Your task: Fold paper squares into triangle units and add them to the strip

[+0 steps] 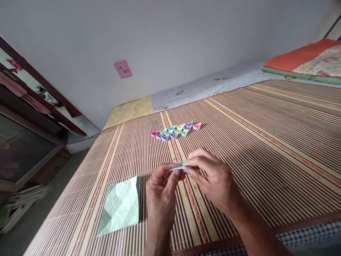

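A small piece of light blue folded paper (181, 166) is pinched between both hands, above the striped bamboo mat (226, 142). My left hand (161, 185) grips its left end between thumb and fingers. From the right, my right hand (210, 172) closes its thumb and fingers on the other end. Much of the paper is hidden by the fingertips. Beyond the hands, several small folded paper boats (174, 131) in pink, purple, green, blue and yellow sit close together in rows. To the left lies a creased pale green square of paper (121, 204).
The mat covers a bed, with a patterned sheet (191, 89) along the wall. A folded orange and floral quilt (306, 58) lies at the far right. A pink note (123, 69) is on the wall. The bed's left edge drops to the floor beside a cabinet (23, 149).
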Action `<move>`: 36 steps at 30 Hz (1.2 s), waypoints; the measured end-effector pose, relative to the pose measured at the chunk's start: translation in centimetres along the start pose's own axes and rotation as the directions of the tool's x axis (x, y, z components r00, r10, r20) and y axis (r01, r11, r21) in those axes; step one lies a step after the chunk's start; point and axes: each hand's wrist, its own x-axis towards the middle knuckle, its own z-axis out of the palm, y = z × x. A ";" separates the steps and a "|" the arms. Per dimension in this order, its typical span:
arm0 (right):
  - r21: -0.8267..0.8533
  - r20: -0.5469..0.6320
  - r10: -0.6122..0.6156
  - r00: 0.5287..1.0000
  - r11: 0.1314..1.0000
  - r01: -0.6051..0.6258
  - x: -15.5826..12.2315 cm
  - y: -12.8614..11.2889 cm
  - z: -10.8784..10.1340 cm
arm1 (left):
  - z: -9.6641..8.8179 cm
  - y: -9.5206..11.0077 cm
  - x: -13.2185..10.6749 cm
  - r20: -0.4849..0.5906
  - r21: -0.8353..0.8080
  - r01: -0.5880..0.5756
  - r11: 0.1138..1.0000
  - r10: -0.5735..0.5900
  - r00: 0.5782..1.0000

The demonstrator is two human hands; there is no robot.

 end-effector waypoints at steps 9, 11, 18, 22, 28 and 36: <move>0.426 0.092 0.286 0.954 0.854 -0.297 -0.3 -0.1 0.0 | -0.8 -0.3 0.3 -0.015 -0.141 -0.090 0.986 0.089 0.996; 0.468 0.132 0.312 0.941 0.817 -0.337 -0.2 -0.2 -0.1 | -0.7 -0.2 0.2 0.000 -0.152 -0.086 0.985 0.087 0.996; 0.482 0.091 0.319 0.943 0.815 -0.322 -0.1 -0.5 -0.2 | -0.5 -0.1 -0.1 -0.046 -0.056 -0.092 0.994 0.090 0.995; 0.465 0.105 0.353 0.930 0.809 -0.360 -0.1 -0.6 -0.1 | -0.1 0.2 -0.4 -0.054 0.007 -0.108 0.994 0.108 0.993; 0.390 0.050 0.360 0.932 0.852 -0.350 -0.3 -0.9 0.6 | 1.0 0.4 -0.7 -0.157 -0.004 -0.099 0.995 0.097 0.983; 0.306 0.039 0.375 0.926 0.878 -0.368 -0.5 -1.0 0.9 | 1.5 0.2 -0.7 -0.238 0.086 -0.134 0.987 0.151 0.959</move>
